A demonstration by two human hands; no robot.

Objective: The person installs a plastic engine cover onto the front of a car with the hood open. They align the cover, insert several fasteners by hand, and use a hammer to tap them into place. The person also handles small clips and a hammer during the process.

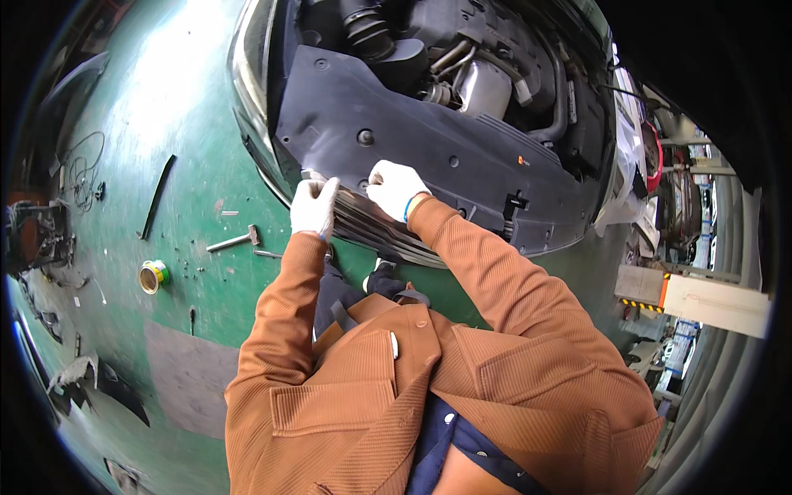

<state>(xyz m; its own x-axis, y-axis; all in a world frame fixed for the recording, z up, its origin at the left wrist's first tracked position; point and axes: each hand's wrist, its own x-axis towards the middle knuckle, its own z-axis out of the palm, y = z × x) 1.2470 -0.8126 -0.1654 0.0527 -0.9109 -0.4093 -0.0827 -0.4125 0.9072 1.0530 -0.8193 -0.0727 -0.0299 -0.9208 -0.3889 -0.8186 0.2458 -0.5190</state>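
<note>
Both of my hands wear white gloves and work at the front of a car with its engine bay open. My left hand (313,208) is closed at the left front edge of the black plastic radiator cover (404,136), by a small shiny piece; what its fingers grip cannot be made out. Just to its right, my right hand (394,190) has its fingers curled together in a pinch over the cover's front edge. Anything between them is hidden. The slatted chrome grille (388,231) runs below both hands.
Behind the cover is the engine (487,87). On the green floor at left lie a hammer (233,239), a tape roll (153,277), a black strip (158,196) and several small fasteners. A grey mat (190,375) lies nearer. A white lift arm (714,305) stands at right.
</note>
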